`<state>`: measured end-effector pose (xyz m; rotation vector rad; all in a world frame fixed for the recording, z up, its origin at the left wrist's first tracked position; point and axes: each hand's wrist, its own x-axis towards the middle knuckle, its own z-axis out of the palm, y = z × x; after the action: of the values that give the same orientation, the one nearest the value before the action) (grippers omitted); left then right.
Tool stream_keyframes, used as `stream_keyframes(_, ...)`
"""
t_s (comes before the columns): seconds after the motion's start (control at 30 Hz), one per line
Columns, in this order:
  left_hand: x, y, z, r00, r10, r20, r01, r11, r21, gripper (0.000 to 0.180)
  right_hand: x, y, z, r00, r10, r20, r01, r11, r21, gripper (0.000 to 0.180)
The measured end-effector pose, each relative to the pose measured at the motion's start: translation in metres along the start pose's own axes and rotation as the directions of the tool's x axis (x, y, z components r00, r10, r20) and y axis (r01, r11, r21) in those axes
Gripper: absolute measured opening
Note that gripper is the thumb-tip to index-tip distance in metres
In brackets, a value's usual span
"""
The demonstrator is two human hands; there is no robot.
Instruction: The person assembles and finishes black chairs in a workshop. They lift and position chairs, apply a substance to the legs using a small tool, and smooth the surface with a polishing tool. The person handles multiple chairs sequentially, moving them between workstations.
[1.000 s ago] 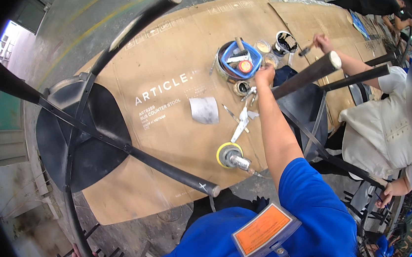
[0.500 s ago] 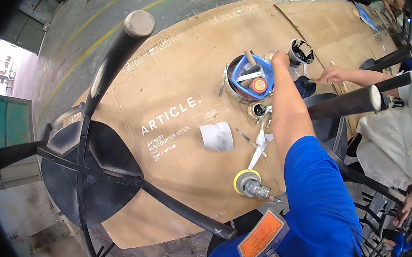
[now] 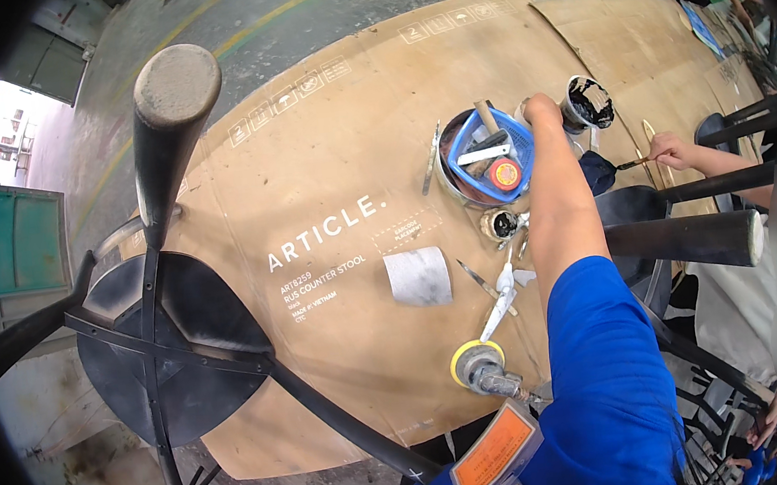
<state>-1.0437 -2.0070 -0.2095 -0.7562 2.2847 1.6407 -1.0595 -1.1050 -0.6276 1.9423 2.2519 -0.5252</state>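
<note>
- Right hand (image 3: 541,109) — reached far forward over the cardboard sheet (image 3: 322,137), arm in a blue sleeve; it sits at the far right rim of the round metal tub (image 3: 449,176), just beside the blue plastic basket (image 3: 492,150) inside it. Fingers curl down and away from the camera; whether they grip anything cannot be told.
- Left hand — not in view.
- Blue basket — lies directly left of and just below the hand, touching distance; holds a red-capped round item (image 3: 504,174), a pale handle and other tools, too jumbled to name.
- Black paint tin (image 3: 586,102) — just right of the hand, open, dark inside.
- Small dark pot (image 3: 500,224) — near side of the tub, beside the forearm.
- Sander with yellow pad (image 3: 477,366) — close to the body, well apart from the hand.
- White scraper (image 3: 502,293) and grey sanding sheet (image 3: 418,277) — between sander and tub.
- Upturned black stool (image 3: 164,339) — at left, 1 leg pointing at the camera; clear of the reach.
- Co-worker's hand (image 3: 674,149) — at right, holding a thin brush.
</note>
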Motion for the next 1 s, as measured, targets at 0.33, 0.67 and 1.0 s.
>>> stream_keyframes(0.33,0.001,-0.005,0.005,0.998,0.067,-0.008,-0.067,0.997,-0.038,0.077,-0.031,-0.003,-0.011,0.972,0.133,-0.194,-0.098,0.979,0.181,0.027)
stream_keyframes(0.67,-0.003,-0.033,-0.037,0.958,0.249,0.143,-0.197,0.933,-0.302,0.072,-0.315,-0.029,-0.057,0.685,-0.707,-0.177,0.527,0.313,0.79,0.015)
stream_keyframes(1.0,0.011,-0.036,-0.046,0.918,0.279,0.283,-0.157,0.908,-0.389,0.06,-0.559,0.046,-0.082,0.004,-0.953,0.303,0.757,0.201,0.622,0.012)
